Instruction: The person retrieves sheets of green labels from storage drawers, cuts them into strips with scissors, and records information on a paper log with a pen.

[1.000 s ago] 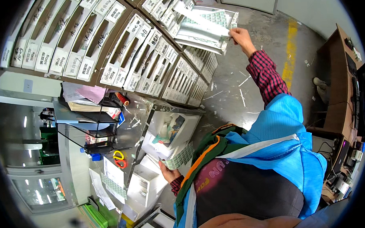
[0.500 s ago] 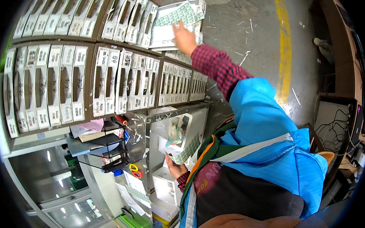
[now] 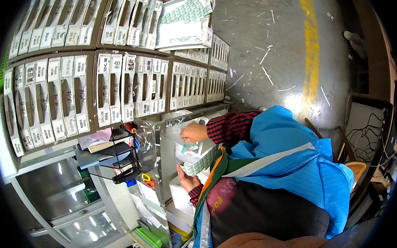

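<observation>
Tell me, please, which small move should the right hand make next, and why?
Probably, move the right hand toward the green-patterned sheet: the left hand is holding it, while the right hand is close by but apart from it. Whether the right hand holds anything is unclear.

grey floor (image 3: 248, 39), yellow stripe (image 3: 309, 54), grey-framed window (image 3: 49, 184), brown desk (image 3: 376, 52)
</observation>
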{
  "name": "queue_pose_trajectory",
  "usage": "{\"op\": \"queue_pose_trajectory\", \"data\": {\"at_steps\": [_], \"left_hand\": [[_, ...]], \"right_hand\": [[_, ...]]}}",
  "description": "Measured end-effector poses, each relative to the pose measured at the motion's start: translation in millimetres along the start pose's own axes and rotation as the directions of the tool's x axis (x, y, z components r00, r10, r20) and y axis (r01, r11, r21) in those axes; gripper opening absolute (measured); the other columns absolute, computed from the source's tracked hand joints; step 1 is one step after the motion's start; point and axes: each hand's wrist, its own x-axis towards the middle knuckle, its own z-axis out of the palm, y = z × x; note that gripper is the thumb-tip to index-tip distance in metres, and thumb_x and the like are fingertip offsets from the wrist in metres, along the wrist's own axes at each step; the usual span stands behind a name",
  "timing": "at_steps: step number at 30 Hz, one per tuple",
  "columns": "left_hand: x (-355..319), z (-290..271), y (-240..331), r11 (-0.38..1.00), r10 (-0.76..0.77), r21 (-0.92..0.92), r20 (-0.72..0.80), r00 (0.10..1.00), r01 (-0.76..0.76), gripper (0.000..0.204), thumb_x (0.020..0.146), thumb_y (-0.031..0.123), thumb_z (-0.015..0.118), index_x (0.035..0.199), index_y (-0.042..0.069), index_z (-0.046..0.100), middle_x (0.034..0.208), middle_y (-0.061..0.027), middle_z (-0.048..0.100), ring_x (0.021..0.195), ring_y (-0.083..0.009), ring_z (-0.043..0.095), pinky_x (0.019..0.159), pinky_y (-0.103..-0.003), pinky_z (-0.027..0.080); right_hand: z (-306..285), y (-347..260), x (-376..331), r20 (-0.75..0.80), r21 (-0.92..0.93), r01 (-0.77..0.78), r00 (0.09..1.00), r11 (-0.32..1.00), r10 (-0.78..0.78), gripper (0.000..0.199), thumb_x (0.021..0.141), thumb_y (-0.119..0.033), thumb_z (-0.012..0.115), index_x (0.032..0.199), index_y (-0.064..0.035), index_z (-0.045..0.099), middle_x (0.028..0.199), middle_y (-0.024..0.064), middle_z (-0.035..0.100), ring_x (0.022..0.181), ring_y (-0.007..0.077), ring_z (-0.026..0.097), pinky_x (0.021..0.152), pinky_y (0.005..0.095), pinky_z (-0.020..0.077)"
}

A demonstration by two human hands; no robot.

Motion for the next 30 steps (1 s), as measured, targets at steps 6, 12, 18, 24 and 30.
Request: {"op": "queue_pose_trajectory", "data": {"at_steps": [6,12,18,24,30], "left_hand": [[-23.5,-31.4,4.6,1.000,-0.001,-0.027,0.004,1.000,0.001,0.048,0.095,0.023,0.054,0.136,0.002,0.043,0.130,-0.0080,0.054,0.119,-0.0216,0.052,0.097,-0.037,0.045],[-68.6,-164.7,30.5,0.917,0.264,-0.178,-0.402,0.877,-0.358,0.044,0.085,-0.005,0.055,0.128,0.001,0.049,0.121,-0.0112,0.060,0.106,-0.0202,0.059,0.091,-0.036,0.050],[-139.8,-252.6,57.5,0.787,0.385,-0.068,-0.722,0.575,-0.613,0.050,0.087,-0.005,0.056,0.134,0.005,0.040,0.115,-0.0084,0.061,0.098,-0.0169,0.061,0.083,-0.031,0.051],[-126.5,-353.1,156.4,0.651,0.558,0.044,-0.704,0.439,-0.758,0.023,0.087,0.001,0.060,0.109,0.007,0.056,0.085,0.0018,0.057,0.070,-0.0074,0.049,0.065,-0.021,0.041],[-86.3,-385.3,291.6,0.256,0.829,0.229,-0.551,0.091,-0.939,0.008,0.091,0.005,0.057,0.098,0.008,0.055,0.097,-0.0041,0.060,0.089,-0.0150,0.056,0.082,-0.032,0.045]], "right_hand": [[33.2,0.9,-6.1,0.269,0.174,-0.018,0.963,0.985,-0.030,0.018,0.077,-0.025,0.060,0.076,-0.0080,0.065,0.076,0.0160,0.063,0.069,0.0367,0.061,0.062,0.0475,0.0469],[25.2,-43.4,13.8,0.496,0.256,-0.093,0.867,0.962,-0.048,0.017,0.084,-0.017,0.058,0.091,-0.0044,0.067,0.081,0.0154,0.065,0.070,0.0292,0.063,0.063,0.0387,0.0475],[84.3,-132.8,103.7,0.493,0.252,-0.023,0.864,0.967,-0.108,0.017,0.086,-0.019,0.062,0.093,-0.0044,0.067,0.079,0.0127,0.066,0.066,0.0255,0.062,0.060,0.0348,0.0468],[164.5,-165.0,187.2,0.319,-0.264,0.375,0.903,0.889,-0.286,0.019,0.078,-0.014,0.063,0.094,-0.0046,0.063,0.091,0.0155,0.066,0.077,0.0346,0.065,0.068,0.0439,0.0516],[196.3,-169.5,224.4,0.572,-0.674,0.393,0.814,0.626,0.105,0.026,0.068,-0.015,0.067,0.089,-0.0006,0.064,0.090,0.0224,0.066,0.083,0.0395,0.065,0.073,0.0484,0.0528]]}}
